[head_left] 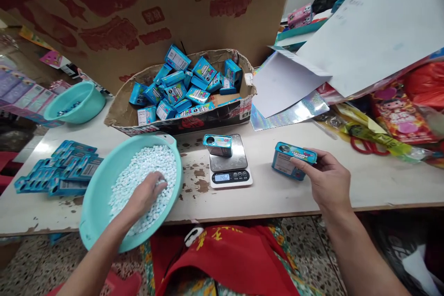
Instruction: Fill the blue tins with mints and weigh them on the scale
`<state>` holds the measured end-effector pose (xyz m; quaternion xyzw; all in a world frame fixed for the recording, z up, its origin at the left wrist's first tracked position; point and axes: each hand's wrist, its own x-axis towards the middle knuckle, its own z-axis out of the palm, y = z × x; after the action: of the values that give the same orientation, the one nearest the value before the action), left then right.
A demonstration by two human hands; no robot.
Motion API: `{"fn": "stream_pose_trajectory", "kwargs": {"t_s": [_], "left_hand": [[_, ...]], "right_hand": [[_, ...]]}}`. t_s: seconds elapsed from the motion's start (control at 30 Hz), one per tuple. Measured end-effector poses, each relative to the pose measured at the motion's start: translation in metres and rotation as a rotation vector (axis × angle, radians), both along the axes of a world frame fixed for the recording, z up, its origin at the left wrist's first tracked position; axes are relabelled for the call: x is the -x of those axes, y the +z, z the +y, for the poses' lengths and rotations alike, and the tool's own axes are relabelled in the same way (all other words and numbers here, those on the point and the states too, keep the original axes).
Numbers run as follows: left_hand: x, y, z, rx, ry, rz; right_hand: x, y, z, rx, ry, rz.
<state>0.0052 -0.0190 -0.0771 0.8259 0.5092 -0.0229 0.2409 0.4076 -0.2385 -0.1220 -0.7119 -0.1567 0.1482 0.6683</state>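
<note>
The scale [239,159] sits between the hands [147,192] [331,178].

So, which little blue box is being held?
The blue rectangular box in the right hand, to the right of the white digital scale; it's the only one being gripped.

Bare worktop [262,199] lay between the scale [231,165] and the held tin [285,166] in the right hand [328,179], with a narrower strip between scale and basin [94,208]. The basin's raised rim surrounded the left hand [147,193]; the cardboard tray [227,113] blocked the way behind.
</note>
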Motion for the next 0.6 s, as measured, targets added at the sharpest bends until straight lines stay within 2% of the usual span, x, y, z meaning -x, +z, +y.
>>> {"fn": "stream_pose_trajectory", "kwargs": {"t_s": [0.07,0.1,0.23,0.27,0.33,0.43,0.5,0.6], "left_hand": [[0.007,0.001,-0.011,0.096,0.081,-0.073],[0.011,0.006,-0.013,0.155,0.170,-0.142],[0.028,0.027,-0.005,0.436,0.628,-0.704],[0.032,0.030,-0.001,0.506,0.715,-0.840],[0.035,0.031,0.007,0.613,0.831,-0.988],[0.032,0.024,0.017,0.720,0.887,-1.043],[0.026,0.018,0.021,0.788,0.858,-1.051],[0.014,0.016,0.023,0.852,0.791,-0.923]], "right_hand": [[0.001,0.000,0.004,-0.007,0.023,-0.005],[0.001,0.000,0.006,-0.010,0.032,-0.006],[0.002,0.000,0.009,-0.016,0.043,-0.015],[0.002,0.000,0.009,-0.016,0.043,-0.014],[0.003,-0.001,0.008,-0.014,0.044,-0.005],[0.003,-0.001,0.008,-0.008,0.043,0.003],[0.004,-0.001,0.008,-0.013,0.040,0.003],[0.004,-0.002,0.008,-0.014,0.035,0.012]]}}
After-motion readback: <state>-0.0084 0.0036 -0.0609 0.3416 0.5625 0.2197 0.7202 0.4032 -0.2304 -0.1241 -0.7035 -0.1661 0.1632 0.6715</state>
